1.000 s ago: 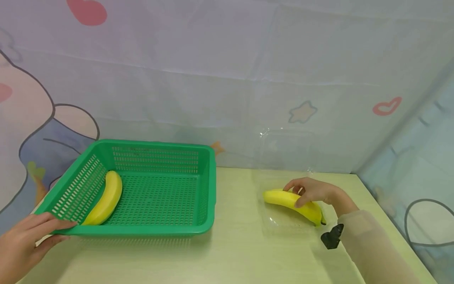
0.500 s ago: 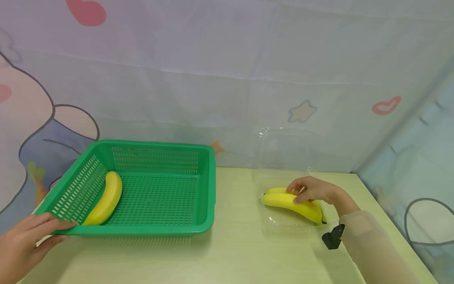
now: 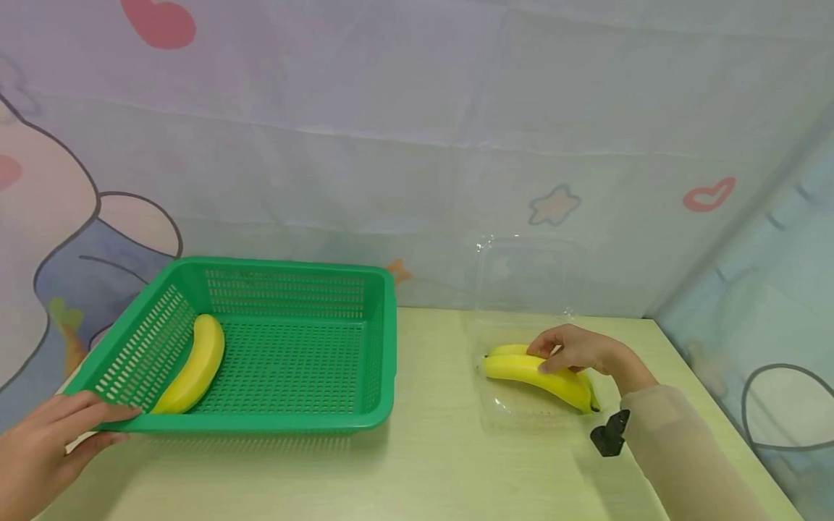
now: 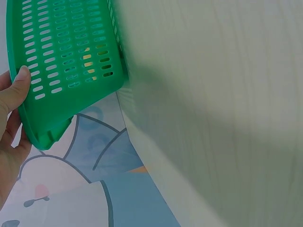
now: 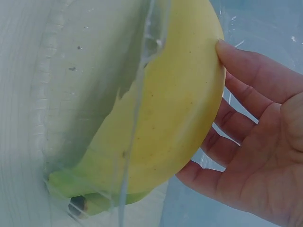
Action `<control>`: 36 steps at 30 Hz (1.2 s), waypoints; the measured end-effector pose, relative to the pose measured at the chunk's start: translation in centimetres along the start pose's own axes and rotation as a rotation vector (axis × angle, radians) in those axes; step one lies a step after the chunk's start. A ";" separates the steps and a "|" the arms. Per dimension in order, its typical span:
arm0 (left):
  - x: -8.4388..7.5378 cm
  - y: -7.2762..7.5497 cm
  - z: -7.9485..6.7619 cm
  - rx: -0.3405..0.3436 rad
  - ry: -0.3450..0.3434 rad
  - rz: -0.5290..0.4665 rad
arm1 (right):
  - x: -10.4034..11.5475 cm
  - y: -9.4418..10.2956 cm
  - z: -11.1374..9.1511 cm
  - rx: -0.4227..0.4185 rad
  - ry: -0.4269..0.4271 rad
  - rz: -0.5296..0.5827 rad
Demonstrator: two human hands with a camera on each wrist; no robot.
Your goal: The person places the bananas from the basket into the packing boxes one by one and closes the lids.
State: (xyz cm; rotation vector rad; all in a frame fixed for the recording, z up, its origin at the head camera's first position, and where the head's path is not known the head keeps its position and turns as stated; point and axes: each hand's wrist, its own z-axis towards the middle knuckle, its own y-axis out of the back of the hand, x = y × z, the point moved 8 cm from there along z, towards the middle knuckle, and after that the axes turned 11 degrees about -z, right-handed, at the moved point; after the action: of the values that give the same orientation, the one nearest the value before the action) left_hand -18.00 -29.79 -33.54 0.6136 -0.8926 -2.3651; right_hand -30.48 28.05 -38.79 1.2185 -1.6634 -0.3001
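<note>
My left hand (image 3: pixel 52 445) pinches the near left corner of a green plastic basket (image 3: pixel 260 422), thumb below the rim and fingers over it. One yellow banana (image 3: pixel 203 354) lies inside along the basket's left wall. On the right, two bananas lie side by side in a clear plastic box whose lid (image 3: pixel 528 278) stands raised at the back. My right hand (image 3: pixel 576 349) holds the nearer banana (image 3: pixel 521 370) from above, thumb on its near side. Behind it shows part of the farther banana (image 3: pixel 504 349). The right wrist view shows the banana (image 5: pixel 175 99) behind the box's clear wall (image 5: pixel 132 142).
The basket and box share a pale wooden table (image 3: pixel 430 463), with bare tabletop between them. A printed cloth (image 3: pixel 365 145) hangs right behind the table's back edge. Another cloth borders the right side. A small black piece (image 3: pixel 610 434) sits by my right sleeve (image 3: pixel 677 449).
The nearer banana has settled slightly lower in the clear box, and more of the farther banana shows behind it. My right hand has shifted slightly right with it. The left hand stays on the basket.
</note>
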 end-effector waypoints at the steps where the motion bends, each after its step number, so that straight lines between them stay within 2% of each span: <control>1: 0.0 0.0 0.0 0.000 0.000 0.000 | 0.0 0.0 0.0 0.002 -0.003 0.003; 18: -0.4 0.1 0.3 0.018 -0.020 -0.009 | 0.1 0.6 0.0 -0.004 -0.005 0.002; 29: -0.3 0.1 0.1 0.010 0.001 -0.001 | 1.1 1.3 0.0 0.011 0.011 0.029; 36: -0.4 0.1 0.2 0.002 0.005 -0.006 | 2.0 1.6 0.2 0.017 0.060 0.067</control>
State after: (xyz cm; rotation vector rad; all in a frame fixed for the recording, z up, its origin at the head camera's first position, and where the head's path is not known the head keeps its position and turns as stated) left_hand -17.80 -29.51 -33.23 0.6239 -0.8924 -2.3667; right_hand -31.49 27.06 -36.65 1.1704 -1.6543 -0.2067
